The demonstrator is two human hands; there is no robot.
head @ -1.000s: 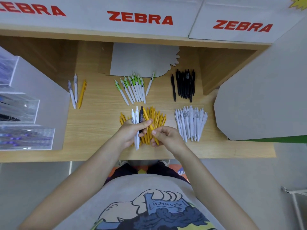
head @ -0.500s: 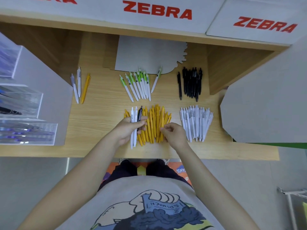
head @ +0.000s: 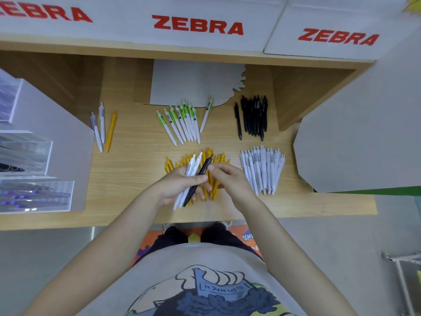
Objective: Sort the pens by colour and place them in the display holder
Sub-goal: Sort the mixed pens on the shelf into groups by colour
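Gripping two white pens (head: 191,176) and a black pen (head: 198,180) in my left hand (head: 180,185), I bring my right hand (head: 227,179), fingers loosely curled, just beside the black pen's upper end.

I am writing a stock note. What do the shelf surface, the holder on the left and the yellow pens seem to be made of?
Shelf surface: probably wood-look laminate or veneer, matt; straight pale grain lines.
Display holder: clear plastic, likely acrylic, glossy; pens show through its walls.
Yellow pens: seemingly opaque plastic, satin; even colour, no metallic shine.
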